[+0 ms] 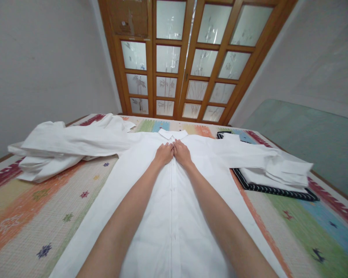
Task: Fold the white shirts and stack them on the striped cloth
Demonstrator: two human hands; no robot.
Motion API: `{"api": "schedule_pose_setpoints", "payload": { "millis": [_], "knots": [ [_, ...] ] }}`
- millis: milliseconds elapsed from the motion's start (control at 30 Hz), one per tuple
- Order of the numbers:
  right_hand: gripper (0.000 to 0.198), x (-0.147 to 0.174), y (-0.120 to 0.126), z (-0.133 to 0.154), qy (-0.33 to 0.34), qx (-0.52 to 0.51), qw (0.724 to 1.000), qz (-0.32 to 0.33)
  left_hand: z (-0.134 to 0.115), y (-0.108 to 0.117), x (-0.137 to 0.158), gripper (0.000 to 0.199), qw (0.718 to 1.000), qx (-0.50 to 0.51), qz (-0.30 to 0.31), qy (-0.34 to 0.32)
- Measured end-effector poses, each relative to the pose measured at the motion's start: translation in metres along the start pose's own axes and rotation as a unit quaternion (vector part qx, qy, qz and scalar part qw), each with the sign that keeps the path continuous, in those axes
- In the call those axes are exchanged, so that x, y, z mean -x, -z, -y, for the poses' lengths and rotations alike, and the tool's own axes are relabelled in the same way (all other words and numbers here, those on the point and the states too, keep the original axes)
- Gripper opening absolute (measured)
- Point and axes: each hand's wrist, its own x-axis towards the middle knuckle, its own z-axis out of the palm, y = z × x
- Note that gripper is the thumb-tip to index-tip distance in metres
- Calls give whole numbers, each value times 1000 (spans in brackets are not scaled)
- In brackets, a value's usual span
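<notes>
A white button-up shirt [150, 216] lies spread front side up, its collar [172, 134] at the far end and its sleeves stretched out to both sides. Just below the collar, my left hand [164, 153] and my right hand [181, 152] meet at the front placket. Both sets of fingers are closed, pinching the fabric at the upper buttons; the button between them is hidden. Further down, the placket runs straight between my forearms, with small buttons along it.
A patterned multicolour cloth [84, 208] covers the surface beneath. Other white garments [49, 162] are heaped at left. Under the right sleeve lies a folded white item with black striped trim [281, 192]. Wooden glass-paned doors [179, 58] stand behind; a pale green panel [304, 131] leans at right.
</notes>
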Motion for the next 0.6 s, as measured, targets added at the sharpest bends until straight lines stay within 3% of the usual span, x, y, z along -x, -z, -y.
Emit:
{"api": "schedule_pose_setpoints", "payload": {
  "millis": [100, 267, 467, 600],
  "knots": [
    [38, 0, -1, -1, -11, -14, 999, 37, 0, 0, 1, 32, 1000, 6, -11, 13],
    [40, -1, -4, -3, 8, -8, 999, 42, -1, -1, 5, 31, 999, 25, -17, 44],
    [46, -1, -8, -3, 26, 29, 996, 75, 0, -4, 11, 40, 1000, 10, -8, 5],
    [50, 6, -5, -1, 36, 47, 993, 102, 1, -7, 16, 47, 1000, -1, 12, 17]
  ]
}}
